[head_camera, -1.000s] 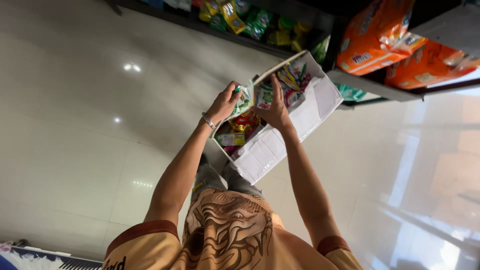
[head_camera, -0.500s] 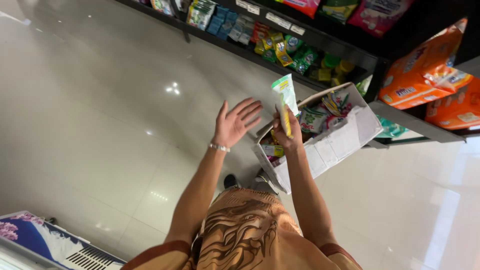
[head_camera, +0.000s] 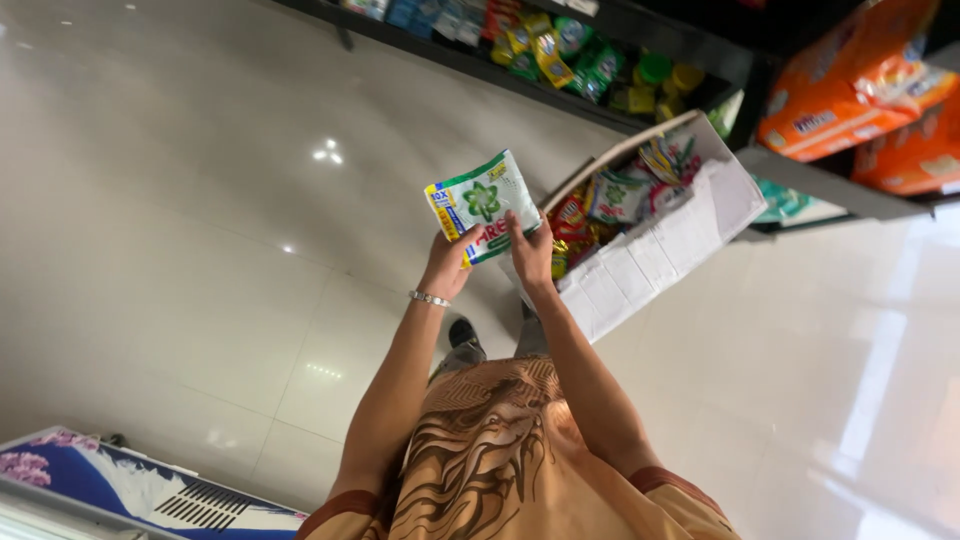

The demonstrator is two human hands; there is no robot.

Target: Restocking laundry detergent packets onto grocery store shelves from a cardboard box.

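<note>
A flat green-and-white sachet [head_camera: 483, 205] with a yellow edge strip is held just left of the open cardboard box [head_camera: 655, 255]. Inside the box lie mixed green, red and yellow sachets [head_camera: 610, 195]. Right of the box, bulky orange packs [head_camera: 850, 80] occupy a shelf. Small green and yellow packets [head_camera: 560, 45] line the shelf beyond the box.

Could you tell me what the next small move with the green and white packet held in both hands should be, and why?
Probably carry the green and white plastic packet toward the dark store shelf. Left hand and right hand grip its lower edge above the floor, beside the open white cardboard box of similar packets; small packets line that shelf.
</note>
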